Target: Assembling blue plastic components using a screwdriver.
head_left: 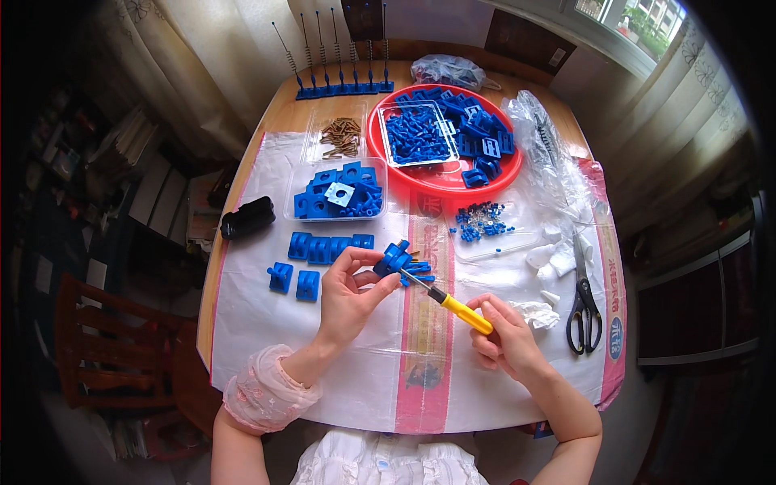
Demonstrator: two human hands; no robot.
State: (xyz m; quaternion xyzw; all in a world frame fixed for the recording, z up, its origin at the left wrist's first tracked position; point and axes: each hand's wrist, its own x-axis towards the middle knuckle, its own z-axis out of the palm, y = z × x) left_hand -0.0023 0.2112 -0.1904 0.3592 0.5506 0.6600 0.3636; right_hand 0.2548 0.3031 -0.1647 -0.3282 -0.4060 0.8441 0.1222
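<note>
Between the fingers and thumb of my left hand point(353, 288) is a small blue plastic part point(393, 259), lifted over the table. My right hand point(505, 335) grips a screwdriver point(466, 314) by its yellow and black handle. The metal shaft points up and left, and its tip meets the blue part; the exact contact is hidden. Just behind the held part lie several slim blue pieces point(418, 271) and some brass-coloured ones. To the left of my left hand, a row of blue blocks point(330, 248) sits on the sheet, with two single blue blocks point(280, 276) nearer me.
A clear box point(295, 212) holds blue parts; brass screws point(341, 136) lie behind it. A red basin point(485, 191) carries more blue pieces. Tiny beads point(478, 220) lie at centre right. Scissors point(584, 311) rest at right, a black case point(248, 218) at left, spring-topped rods point(339, 69) far back.
</note>
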